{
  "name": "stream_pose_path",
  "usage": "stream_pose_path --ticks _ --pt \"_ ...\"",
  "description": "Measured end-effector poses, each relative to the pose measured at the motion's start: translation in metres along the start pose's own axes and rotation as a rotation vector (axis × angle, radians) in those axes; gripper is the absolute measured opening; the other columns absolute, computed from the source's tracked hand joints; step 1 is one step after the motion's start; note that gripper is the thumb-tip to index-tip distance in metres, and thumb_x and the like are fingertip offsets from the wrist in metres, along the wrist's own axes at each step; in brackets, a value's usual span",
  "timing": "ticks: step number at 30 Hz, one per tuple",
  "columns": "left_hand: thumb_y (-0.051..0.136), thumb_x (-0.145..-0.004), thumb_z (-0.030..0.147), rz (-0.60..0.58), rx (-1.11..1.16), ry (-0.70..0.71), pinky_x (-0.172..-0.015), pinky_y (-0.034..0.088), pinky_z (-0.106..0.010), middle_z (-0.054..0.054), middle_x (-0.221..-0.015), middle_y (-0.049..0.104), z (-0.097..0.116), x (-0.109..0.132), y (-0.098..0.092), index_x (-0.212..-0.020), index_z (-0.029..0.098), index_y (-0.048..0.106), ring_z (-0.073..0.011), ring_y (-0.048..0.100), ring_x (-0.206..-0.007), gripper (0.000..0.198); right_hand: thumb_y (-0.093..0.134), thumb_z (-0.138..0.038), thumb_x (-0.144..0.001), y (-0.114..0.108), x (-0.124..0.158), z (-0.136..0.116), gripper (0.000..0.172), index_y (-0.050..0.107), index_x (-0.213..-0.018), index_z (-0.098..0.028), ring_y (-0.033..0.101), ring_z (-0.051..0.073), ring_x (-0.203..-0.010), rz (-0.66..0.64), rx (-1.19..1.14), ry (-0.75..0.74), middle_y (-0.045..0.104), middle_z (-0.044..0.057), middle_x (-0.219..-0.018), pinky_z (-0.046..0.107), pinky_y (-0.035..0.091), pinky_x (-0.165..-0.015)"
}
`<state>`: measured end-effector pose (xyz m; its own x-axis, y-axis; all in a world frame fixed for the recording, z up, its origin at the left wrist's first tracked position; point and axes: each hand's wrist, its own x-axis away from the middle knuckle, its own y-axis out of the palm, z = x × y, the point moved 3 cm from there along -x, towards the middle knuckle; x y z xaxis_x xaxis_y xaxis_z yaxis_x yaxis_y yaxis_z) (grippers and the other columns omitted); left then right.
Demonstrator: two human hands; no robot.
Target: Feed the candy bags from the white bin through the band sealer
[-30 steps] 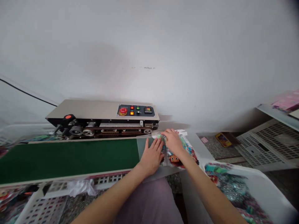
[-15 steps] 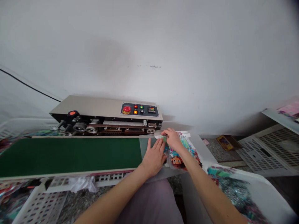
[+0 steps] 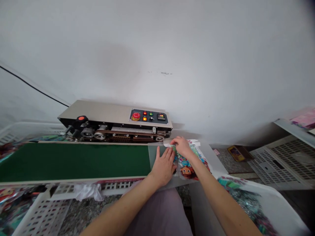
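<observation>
My left hand (image 3: 163, 167) lies flat with its fingers stretched out over a printed plastic bag (image 3: 175, 158) at the right end of the green conveyor belt (image 3: 88, 160). The fingers of my right hand (image 3: 181, 146) are closed on the bag's top edge, close to the machine. A clear plastic sheet (image 3: 153, 154) sticks out left of my left hand. Under my right forearm lies another printed bag (image 3: 186, 171) with an orange cartoon face. Behind the belt stands a band sealer (image 3: 113, 114) with lit buttons and a lit display.
The emergency stop knob (image 3: 136, 116) sits on the control panel. A white bin (image 3: 275, 196) with shiny printed packs stands at the lower right. White perforated crates (image 3: 46, 209) stand below the belt. A small box (image 3: 238, 153) lies on the floor at right.
The view has shifted slightly. Both hands stay at the bag, in nearly the same pose.
</observation>
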<state>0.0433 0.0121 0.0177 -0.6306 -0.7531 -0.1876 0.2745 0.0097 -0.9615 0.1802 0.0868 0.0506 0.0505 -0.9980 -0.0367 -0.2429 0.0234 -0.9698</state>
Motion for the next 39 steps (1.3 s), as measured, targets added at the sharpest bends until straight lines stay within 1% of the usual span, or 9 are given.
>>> stream_pose_path --ticks 4,6,9,12,19,26,31,35,39 --pt "0.03 -0.105 0.045 0.035 0.01 -0.002 -0.12 0.014 -0.069 -0.015 -0.16 0.038 0.0 0.001 0.0 -0.153 0.014 0.039 -0.0291 0.034 -0.148 0.058 0.04 -0.006 -0.089 -0.022 0.035 0.007 0.046 0.071 -0.118 -0.023 0.055 0.023 -0.111 0.105 0.06 -0.044 0.069 0.007 -0.117 0.038 0.034 -0.101" --pt "0.03 -0.105 0.045 0.049 0.01 0.003 -0.12 0.014 -0.069 -0.014 -0.16 0.038 0.0 0.002 -0.001 -0.153 0.016 0.04 -0.0291 0.035 -0.148 0.057 0.041 -0.014 -0.094 -0.026 0.064 0.014 0.04 0.071 -0.12 -0.022 0.054 0.026 -0.116 0.198 0.182 -0.081 0.069 0.009 -0.122 0.042 0.034 -0.105" --pt "0.033 -0.104 0.044 0.057 0.008 -0.014 -0.12 0.013 -0.069 -0.014 -0.161 0.037 -0.002 0.003 -0.002 -0.152 0.019 0.041 -0.0299 0.035 -0.148 0.055 0.045 -0.025 -0.098 -0.014 0.104 0.018 0.038 0.067 -0.127 -0.02 0.046 0.033 -0.133 0.224 0.353 -0.087 0.063 0.012 -0.138 0.051 0.028 -0.112" --pt "0.036 -0.104 0.043 0.062 0.006 -0.068 -0.121 0.012 -0.068 -0.014 -0.16 0.038 -0.005 0.005 -0.002 -0.151 0.019 0.044 -0.0305 0.034 -0.148 0.054 0.045 -0.03 -0.099 0.003 0.122 0.01 0.043 0.06 -0.138 -0.021 0.036 0.035 -0.143 0.206 0.421 -0.068 0.052 0.011 -0.151 0.058 0.021 -0.116" --pt "0.038 -0.103 0.043 0.063 -0.021 -0.158 -0.121 0.011 -0.069 -0.015 -0.16 0.038 -0.018 0.014 -0.005 -0.149 0.015 0.046 -0.0314 0.035 -0.148 0.054 0.04 -0.032 -0.102 0.014 0.102 -0.018 0.044 0.058 -0.14 -0.021 0.036 0.038 -0.143 0.2 0.358 -0.039 0.05 0.01 -0.153 0.064 0.021 -0.115" --pt "0.04 -0.101 0.036 0.066 -0.09 -0.298 -0.12 0.013 -0.069 -0.02 -0.157 0.042 -0.048 0.032 -0.026 -0.144 0.011 0.053 -0.0368 0.038 -0.145 0.051 0.04 -0.03 -0.1 0.017 0.089 -0.04 0.044 0.059 -0.139 -0.02 0.038 0.039 -0.142 0.195 0.325 -0.052 0.053 0.012 -0.15 0.064 0.021 -0.115" --pt "0.035 -0.103 0.029 0.053 -0.014 -0.107 -0.122 0.011 -0.065 -0.014 -0.154 0.048 -0.038 0.031 -0.028 -0.141 0.015 0.055 -0.0308 0.037 -0.147 0.046 0.04 -0.02 -0.097 0.01 0.089 -0.035 0.046 0.059 -0.138 -0.016 0.039 0.039 -0.141 0.191 0.381 0.002 0.059 0.016 -0.143 0.064 0.016 -0.116" --pt "0.031 -0.105 0.03 0.043 0.062 0.005 -0.123 0.011 -0.064 -0.01 -0.156 0.046 -0.02 0.023 -0.016 -0.149 0.018 0.046 -0.0273 0.037 -0.147 0.048 0.041 -0.02 -0.097 0.008 0.093 -0.028 0.048 0.054 -0.144 -0.024 0.037 0.037 -0.143 0.144 0.383 -0.104 0.055 0.009 -0.149 0.061 0.016 -0.117" --pt "0.029 -0.106 0.039 0.014 0.067 0.011 -0.121 0.014 -0.067 -0.011 -0.155 0.047 -0.012 0.016 -0.011 -0.15 0.017 0.044 -0.0315 0.036 -0.147 0.052 0.038 -0.023 -0.1 0.004 0.093 -0.019 0.042 0.064 -0.133 -0.02 0.042 0.038 -0.138 0.135 0.43 -0.043 0.063 0.013 -0.139 0.063 0.017 -0.115"
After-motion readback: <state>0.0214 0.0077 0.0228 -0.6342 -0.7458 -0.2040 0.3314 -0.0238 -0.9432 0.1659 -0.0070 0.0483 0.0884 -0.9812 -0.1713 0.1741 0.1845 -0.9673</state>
